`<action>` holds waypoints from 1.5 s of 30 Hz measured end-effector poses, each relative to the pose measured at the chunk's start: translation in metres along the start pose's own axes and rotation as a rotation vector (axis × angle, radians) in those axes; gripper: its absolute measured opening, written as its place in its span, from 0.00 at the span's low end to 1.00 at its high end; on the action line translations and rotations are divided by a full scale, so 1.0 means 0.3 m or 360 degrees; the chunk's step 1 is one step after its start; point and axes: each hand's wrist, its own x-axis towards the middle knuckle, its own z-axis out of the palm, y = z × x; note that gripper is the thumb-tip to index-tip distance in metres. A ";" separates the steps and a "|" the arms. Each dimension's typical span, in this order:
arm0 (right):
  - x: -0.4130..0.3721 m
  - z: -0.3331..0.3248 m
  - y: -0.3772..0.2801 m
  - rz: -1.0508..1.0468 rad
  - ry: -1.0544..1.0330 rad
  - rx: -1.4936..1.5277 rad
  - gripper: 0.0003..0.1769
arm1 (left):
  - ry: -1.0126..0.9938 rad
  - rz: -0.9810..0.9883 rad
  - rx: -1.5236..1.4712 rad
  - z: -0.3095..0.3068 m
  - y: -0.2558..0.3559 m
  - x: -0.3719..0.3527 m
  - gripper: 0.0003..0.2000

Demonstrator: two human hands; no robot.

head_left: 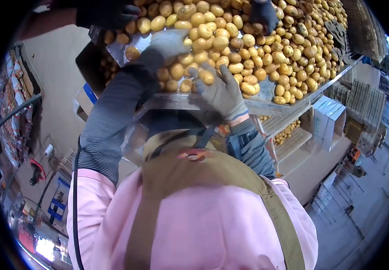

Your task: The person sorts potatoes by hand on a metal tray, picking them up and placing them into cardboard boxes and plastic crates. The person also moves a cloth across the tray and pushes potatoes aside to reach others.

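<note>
Many yellow potatoes cover a metal sorting table at the top of the head view. My left hand, in a grey glove, reaches over the table's left part, touching or just above the potatoes. It is smeared by motion, so its finger pose cannot be read. Closer to the table's near edge is my right hand, also gloved in grey. Its fingers are curled around a single potato. More potatoes lie directly beside both hands.
Other people's dark-gloved hands work among the potatoes at the far side, one more at upper left. A dark bin with potatoes stands left. Below the table's right side are a crate of potatoes and a white box.
</note>
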 end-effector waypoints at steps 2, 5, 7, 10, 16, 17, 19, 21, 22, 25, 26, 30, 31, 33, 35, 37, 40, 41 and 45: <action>-0.010 0.008 -0.009 -0.0063 0.0030 -0.0127 0.27 | 0.0067 -0.0354 -0.0958 -0.018 -0.003 -0.059 0.19; -0.028 0.025 -0.002 -0.0103 0.0182 -0.0265 0.27 | 0.0585 -0.0437 -0.1206 -0.022 0.083 -0.206 0.19; -0.049 0.036 0.009 -0.0110 0.0310 -0.0328 0.27 | 0.0741 -0.0291 -0.1026 -0.033 0.251 -0.314 0.20; -0.115 0.045 0.027 -0.0074 0.0523 -0.0389 0.28 | 0.0344 0.0289 -0.0378 0.021 0.427 -0.394 0.24; -0.387 -0.014 0.015 -0.0018 0.0726 0.0380 0.36 | 0.0204 0.0563 -0.0852 0.006 0.510 -0.417 0.23; -0.461 -0.045 0.032 0.0140 0.0701 0.1470 0.35 | 0.0204 0.0485 -0.0792 0.005 0.503 -0.390 0.19; -0.664 -0.119 0.067 0.0278 0.0801 0.2371 0.34 | 0.0152 0.0390 -0.0629 0.014 0.516 -0.331 0.16; -0.925 -0.165 0.099 0.0269 0.1192 0.2252 0.33 | 0.0043 0.0541 -0.0502 0.055 0.534 -0.259 0.17; -1.064 -0.196 0.142 0.0257 0.1383 0.2321 0.33 | 0.0024 0.0672 -0.0415 0.082 0.562 -0.226 0.18; -1.490 -0.283 0.416 0.0314 0.2144 0.1871 0.32 | -0.0006 0.1023 -0.0004 0.197 0.644 -0.132 0.25; -1.619 -0.319 0.517 0.0272 0.2178 0.1786 0.32 | 0.0075 0.0959 0.0045 0.221 0.646 -0.121 0.27; -1.858 -0.395 0.682 0.0178 0.2083 0.1722 0.31 | 0.0241 0.0640 -0.0089 0.216 0.605 -0.122 0.36; -1.840 -0.394 0.662 0.0251 0.2201 0.1718 0.29 | 0.0295 0.0563 -0.0205 0.224 0.540 -0.139 0.36; -1.782 -0.410 0.669 0.0363 0.2508 0.1701 0.27 | 0.0299 0.0314 -0.0428 0.202 0.468 -0.171 0.38; -1.727 -0.425 0.690 0.0452 0.2677 0.1521 0.27 | 0.0348 0.0379 -0.0277 0.210 0.418 -0.194 0.37; -1.710 -0.409 0.715 0.0463 0.2706 0.1112 0.22 | 0.0305 0.0555 -0.0137 0.195 0.440 -0.195 0.37; -1.568 -0.404 0.632 0.0702 0.3065 0.0596 0.17 | 0.0122 0.0769 0.0184 0.211 0.520 -0.166 0.35; -1.543 -0.414 0.636 0.0923 0.3012 0.0662 0.24 | 0.0054 0.0776 0.0239 0.232 0.530 -0.146 0.34; -1.366 -0.437 0.580 0.0702 0.2170 0.0524 0.23 | -0.0235 0.0446 0.0312 0.196 0.583 -0.092 0.30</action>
